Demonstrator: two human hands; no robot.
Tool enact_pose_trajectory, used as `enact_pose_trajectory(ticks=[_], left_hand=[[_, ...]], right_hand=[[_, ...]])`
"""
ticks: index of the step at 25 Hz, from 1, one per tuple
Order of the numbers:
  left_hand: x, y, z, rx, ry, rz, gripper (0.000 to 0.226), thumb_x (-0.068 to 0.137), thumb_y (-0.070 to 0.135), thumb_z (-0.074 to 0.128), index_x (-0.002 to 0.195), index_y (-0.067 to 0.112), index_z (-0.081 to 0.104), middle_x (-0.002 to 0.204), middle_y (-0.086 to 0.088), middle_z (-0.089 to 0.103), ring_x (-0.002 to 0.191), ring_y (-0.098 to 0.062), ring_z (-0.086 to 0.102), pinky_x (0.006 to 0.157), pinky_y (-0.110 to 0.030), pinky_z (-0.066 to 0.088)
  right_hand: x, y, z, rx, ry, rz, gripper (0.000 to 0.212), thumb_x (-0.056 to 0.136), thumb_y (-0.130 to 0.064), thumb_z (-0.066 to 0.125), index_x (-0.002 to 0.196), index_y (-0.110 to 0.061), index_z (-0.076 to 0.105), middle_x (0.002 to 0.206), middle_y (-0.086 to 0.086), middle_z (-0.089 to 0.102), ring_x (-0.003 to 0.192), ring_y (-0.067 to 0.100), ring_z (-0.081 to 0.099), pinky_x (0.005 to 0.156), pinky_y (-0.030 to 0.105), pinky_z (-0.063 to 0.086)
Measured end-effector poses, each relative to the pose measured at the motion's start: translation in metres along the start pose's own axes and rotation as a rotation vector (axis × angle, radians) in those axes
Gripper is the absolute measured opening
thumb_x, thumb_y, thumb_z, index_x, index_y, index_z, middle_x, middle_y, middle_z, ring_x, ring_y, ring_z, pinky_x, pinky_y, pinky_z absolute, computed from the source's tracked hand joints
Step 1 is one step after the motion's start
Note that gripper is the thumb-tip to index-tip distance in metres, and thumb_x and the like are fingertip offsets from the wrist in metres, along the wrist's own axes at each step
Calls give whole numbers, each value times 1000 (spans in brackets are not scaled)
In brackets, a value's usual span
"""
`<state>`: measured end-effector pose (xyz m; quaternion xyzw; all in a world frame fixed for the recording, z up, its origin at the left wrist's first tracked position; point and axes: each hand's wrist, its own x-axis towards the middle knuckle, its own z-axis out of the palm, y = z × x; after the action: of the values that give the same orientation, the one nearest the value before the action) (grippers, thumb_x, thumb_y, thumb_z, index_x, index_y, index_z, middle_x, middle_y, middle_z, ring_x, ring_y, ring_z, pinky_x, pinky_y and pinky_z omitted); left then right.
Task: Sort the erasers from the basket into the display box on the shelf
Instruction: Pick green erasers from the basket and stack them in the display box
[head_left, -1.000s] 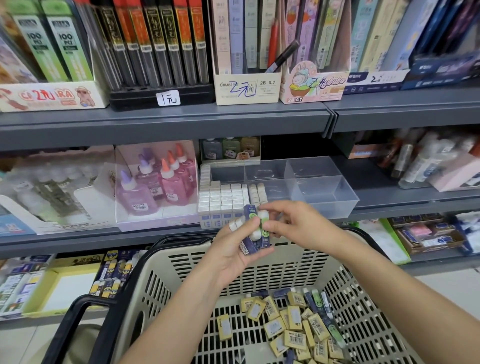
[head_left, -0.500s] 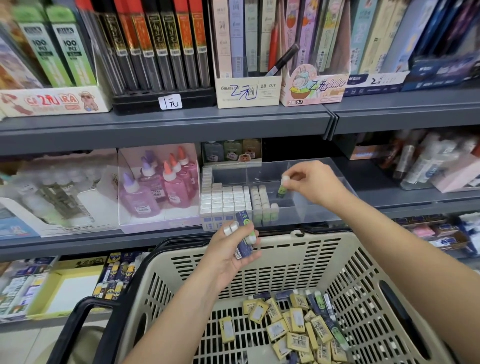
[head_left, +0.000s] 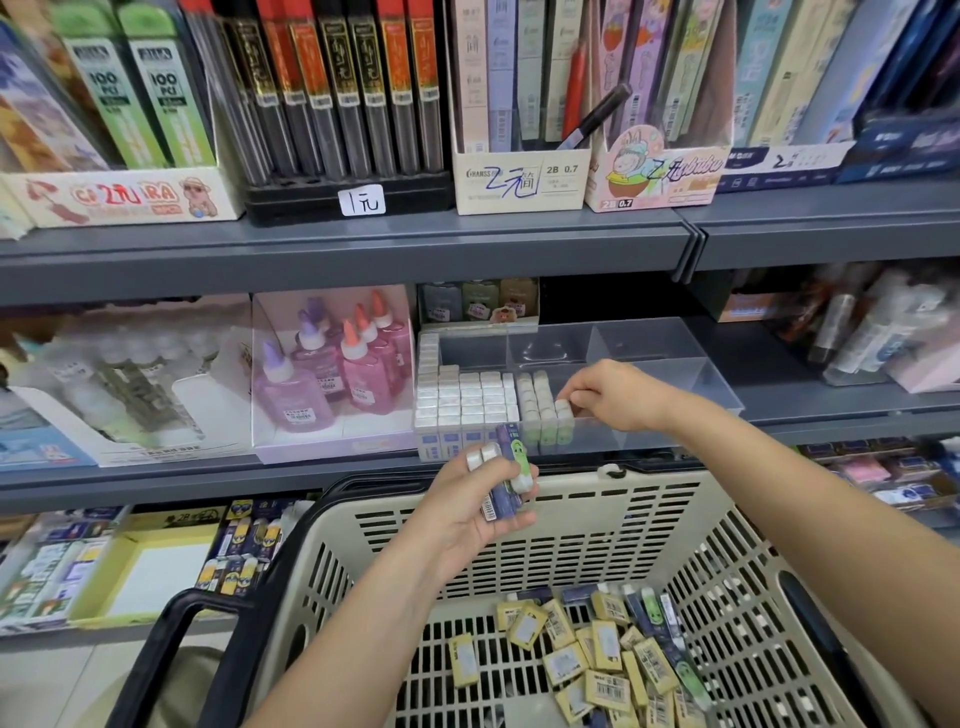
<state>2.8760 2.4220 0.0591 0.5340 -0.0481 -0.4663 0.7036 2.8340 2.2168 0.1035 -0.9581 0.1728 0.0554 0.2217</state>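
Observation:
My left hand (head_left: 467, 512) holds a small bunch of erasers (head_left: 506, 475), blue and green sleeved, above the beige basket (head_left: 597, 525). My right hand (head_left: 615, 397) reaches into the clear display box (head_left: 675, 374) on the middle shelf and pinches a green-sleeved eraser (head_left: 563, 413) standing at the end of a short row. White erasers stand in rows (head_left: 465, 400) in the box's left part. Several loose yellow, blue and green erasers (head_left: 608, 654) lie on the basket floor.
Pink and purple glue bottles (head_left: 332, 374) stand in a box left of the display box. Pencil-lead tubes and boxes (head_left: 332, 88) fill the upper shelf. The grey shelf edge (head_left: 208, 483) runs just behind the basket's black handle (head_left: 171, 644). More stationery lies on the lower shelf (head_left: 135, 561).
My right hand took a green eraser from the bunch in my left hand, carried it into the display box, and has lowered it beside the row. My left hand stayed over the basket.

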Motion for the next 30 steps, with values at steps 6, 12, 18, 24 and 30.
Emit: enact_pose_trajectory(ticks=[6,12,18,24,30], left_hand=[[-2,4,6,51,-3,24,14,86,9,62,99,15,60,81,-5,74,65,-13,68,50,-24,51],[-1,11,15,23,39,4,15,88,12,59,100,21,57,78,-6,73,61,-14,66,46,-21,48],[2,16,31,-19,1,-18,17,88,21,61,103,13,57,77,-8,68,53,-13,59,38,-17,39],[4,19,23,-15,67,-6,11,88,19,60,93,9,57,67,-5,62,59,-15,58,37,-18,37],[-4,15,11,42,61,25,7,88,11,56,91,9,62,75,-6,66,67,-18,67,42,-20,40]], right_hand=[[-8,5,-3,41,41,-12,27,97,-10,42,110,-9,65,105,5,70,94,13,64,89,25,47],[-42,-15,0,163,221,-189,34,77,-36,71,107,-21,66,99,-12,65,90,3,60,87,23,49],[-63,-28,15,-5,221,-312,39,80,-41,67,116,-24,62,99,-7,66,93,11,61,83,35,50],[-40,-10,-11,107,535,-215,18,91,-30,54,98,-19,67,90,-3,70,82,13,63,78,38,53],[-3,2,-6,-118,334,-99,21,95,-26,50,105,-14,65,95,7,71,91,28,64,79,40,52]])
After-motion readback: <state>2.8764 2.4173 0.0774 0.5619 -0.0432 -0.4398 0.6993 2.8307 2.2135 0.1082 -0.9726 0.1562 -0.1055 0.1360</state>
